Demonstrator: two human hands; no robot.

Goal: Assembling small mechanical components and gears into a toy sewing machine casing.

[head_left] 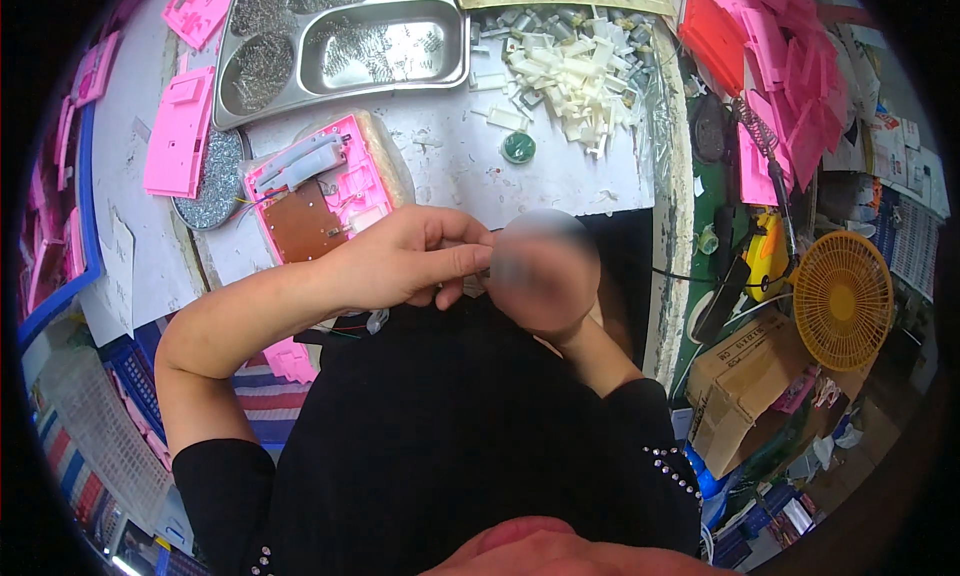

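Observation:
My left hand [430,261] is in front of my body at the table's near edge, with thumb and forefinger pressed together. Whatever they pinch is too small or hidden to make out. Close against its fingertips is my right hand [545,281], covered by a round blur that hides its fingers. Just beyond my left wrist lies an open pink plastic housing [368,181], holding a brown circuit board [303,223], a grey cylindrical part [300,166] and thin wires. More thin wires show below my left forearm, by my black shirt.
A metal compartment tray [290,108] of small springs stands at the back. White plastic parts [575,76] are heaped right of it, near a green round piece [519,148]. On the left, a pink panel [180,131] overlaps a dish of screws [212,191]. An orange fan [842,301] stands right.

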